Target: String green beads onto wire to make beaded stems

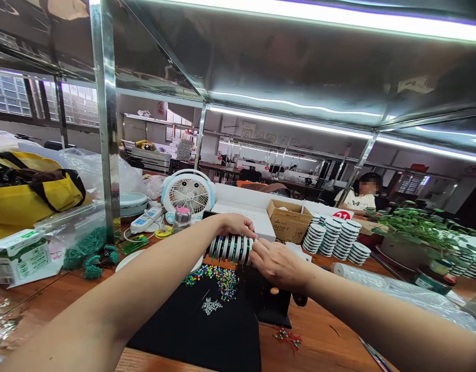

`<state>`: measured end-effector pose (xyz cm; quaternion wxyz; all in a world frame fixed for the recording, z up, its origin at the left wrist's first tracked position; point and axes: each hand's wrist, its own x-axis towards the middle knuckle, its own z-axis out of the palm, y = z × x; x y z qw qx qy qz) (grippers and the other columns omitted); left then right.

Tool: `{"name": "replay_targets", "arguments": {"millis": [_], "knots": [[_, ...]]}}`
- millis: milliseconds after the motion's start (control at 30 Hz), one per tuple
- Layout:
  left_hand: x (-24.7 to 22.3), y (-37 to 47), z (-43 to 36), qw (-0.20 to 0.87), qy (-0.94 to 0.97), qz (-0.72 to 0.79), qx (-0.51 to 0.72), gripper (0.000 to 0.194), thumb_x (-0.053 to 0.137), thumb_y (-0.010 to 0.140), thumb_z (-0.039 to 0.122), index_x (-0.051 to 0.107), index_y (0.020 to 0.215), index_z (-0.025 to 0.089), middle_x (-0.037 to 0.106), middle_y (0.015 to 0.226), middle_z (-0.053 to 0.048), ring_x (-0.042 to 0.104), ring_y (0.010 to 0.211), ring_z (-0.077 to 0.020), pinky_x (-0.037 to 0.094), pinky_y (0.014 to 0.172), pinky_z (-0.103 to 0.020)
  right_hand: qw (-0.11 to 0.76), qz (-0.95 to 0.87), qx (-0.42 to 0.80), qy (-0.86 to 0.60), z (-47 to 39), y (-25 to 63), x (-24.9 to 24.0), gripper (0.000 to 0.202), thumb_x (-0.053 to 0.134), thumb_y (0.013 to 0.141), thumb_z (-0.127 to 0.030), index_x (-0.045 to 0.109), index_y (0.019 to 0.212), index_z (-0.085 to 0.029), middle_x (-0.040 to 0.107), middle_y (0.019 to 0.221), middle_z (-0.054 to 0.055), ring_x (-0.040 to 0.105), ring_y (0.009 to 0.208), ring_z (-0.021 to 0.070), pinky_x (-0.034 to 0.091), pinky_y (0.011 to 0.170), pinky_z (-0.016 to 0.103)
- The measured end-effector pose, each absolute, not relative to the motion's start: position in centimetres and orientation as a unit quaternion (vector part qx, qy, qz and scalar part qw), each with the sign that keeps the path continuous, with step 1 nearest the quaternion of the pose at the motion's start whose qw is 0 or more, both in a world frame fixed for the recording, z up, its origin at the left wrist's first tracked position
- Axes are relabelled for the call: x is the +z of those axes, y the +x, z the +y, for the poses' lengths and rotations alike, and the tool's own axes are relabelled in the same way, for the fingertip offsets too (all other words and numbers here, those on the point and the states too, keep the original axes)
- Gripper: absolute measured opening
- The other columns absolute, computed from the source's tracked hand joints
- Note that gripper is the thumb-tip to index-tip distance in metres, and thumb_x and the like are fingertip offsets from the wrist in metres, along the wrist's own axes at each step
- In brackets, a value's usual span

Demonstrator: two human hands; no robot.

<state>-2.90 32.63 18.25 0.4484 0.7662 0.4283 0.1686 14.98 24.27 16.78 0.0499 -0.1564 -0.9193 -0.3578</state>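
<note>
A row of thread spools is lined up above a black stand. My left hand is over the top right of the row, its fingers closed near the right end. My right hand meets it there, thumb and fingers pinched at the end spool. What the fingertips hold is too small to make out. Below the spools, colourful beads and a small heap of silvery pieces lie on a black mat.
Stacked spools and a cardboard box stand behind on the right. A small fan is at the back left beside a metal post. Red bits lie right of the mat. A person sits beyond.
</note>
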Motion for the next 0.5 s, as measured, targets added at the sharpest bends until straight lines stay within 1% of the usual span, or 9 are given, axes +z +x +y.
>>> {"name": "replay_targets", "arguments": {"millis": [100, 333, 500], "knots": [[18.31, -2.83, 32.57, 0.451, 0.765, 0.426, 0.174, 0.018, 0.067, 0.071, 0.025, 0.052, 0.066, 0.016, 0.045, 0.058, 0.006, 0.038, 0.053, -0.0094, 0.028, 0.053, -0.024, 0.037, -0.917, -0.367, -0.150, 24.28, 15.03, 16.83, 0.015, 0.038, 0.089, -0.013, 0.053, 0.090, -0.013, 0.053, 0.083, 0.008, 0.048, 0.074, 0.0202, 0.035, 0.052, 0.030], [18.11, -3.01, 32.64, 0.474, 0.750, 0.426, 0.179, 0.035, 0.075, 0.057, 0.043, 0.053, 0.065, 0.017, 0.045, 0.053, 0.008, 0.034, 0.051, -0.0090, 0.022, 0.051, -0.025, 0.043, -0.918, -0.370, -0.136, 24.69, 15.16, 16.30, 0.015, 0.038, 0.089, -0.013, 0.053, 0.088, -0.013, 0.053, 0.083, 0.008, 0.048, 0.073, 0.0199, 0.035, 0.053, 0.030], [17.88, -3.02, 32.76, 0.484, 0.740, 0.429, 0.183, 0.042, 0.080, 0.047, 0.047, 0.055, 0.063, 0.018, 0.044, 0.049, 0.008, 0.033, 0.051, -0.0091, 0.020, 0.050, -0.026, 0.052, -0.920, -0.367, -0.124, 25.00, 15.00, 16.15, 0.016, 0.037, 0.088, -0.013, 0.053, 0.089, -0.013, 0.052, 0.082, 0.007, 0.047, 0.074, 0.0202, 0.035, 0.054, 0.030]]}}
